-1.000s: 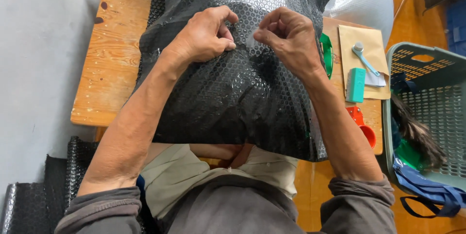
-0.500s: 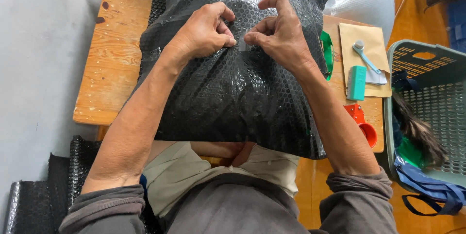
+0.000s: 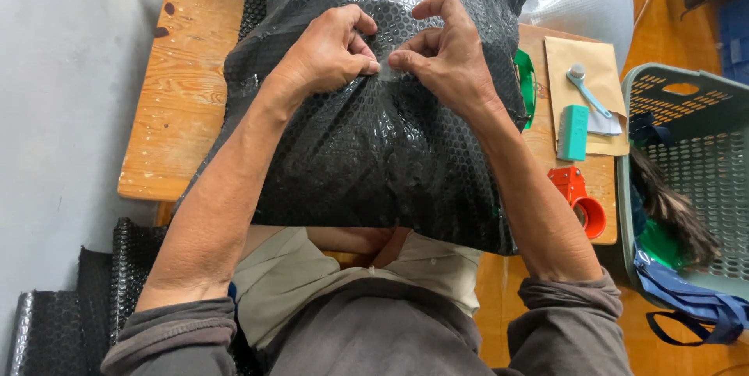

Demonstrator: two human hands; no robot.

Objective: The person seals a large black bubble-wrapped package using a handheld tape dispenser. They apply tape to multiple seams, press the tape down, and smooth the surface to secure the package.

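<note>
Pinching the same spot on top of the black bubble-wrapped parcel (image 3: 374, 142), the left hand (image 3: 328, 52) and right hand (image 3: 445, 56) meet fingertip to fingertip, wrists bent, forearms angled inward. The parcel lies on the wooden worktop (image 3: 183, 95), overhanging its near edge.

Red tape dispenser (image 3: 579, 198), teal block (image 3: 573, 133), green basket (image 3: 704, 111).

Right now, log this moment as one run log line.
left hand: pinching black bubble-wrap parcel | right hand: pinching same spot | parcel: on wooden table | nearby: red tape dispenser, green basket
</note>
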